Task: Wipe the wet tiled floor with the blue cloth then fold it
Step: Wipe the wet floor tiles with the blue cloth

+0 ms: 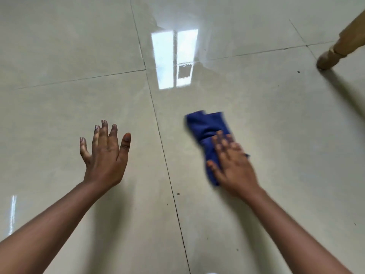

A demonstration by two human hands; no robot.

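head view looks down at the tiled floor (276, 119), glossy with a bright window reflection well ahead of the hands. my right hand (233, 165) lies flat, fingers spread, pressing down on the near end of the blue cloth (207, 127), which sits bunched and crumpled on the tile just right of the long grout line (164, 155); the hand and cloth are blurred, so i judge a wipe is under way. my left hand (106, 155) is empty, fingers splayed, and i cannot tell whether it touches the floor or hangs just above it. a wooden furniture leg (333, 54) stands far right, well apart from the cloth. risks as i see them: the flat palm could slide off the bunched cloth on the wet tile, and a wadded cloth may smear water instead of lifting it
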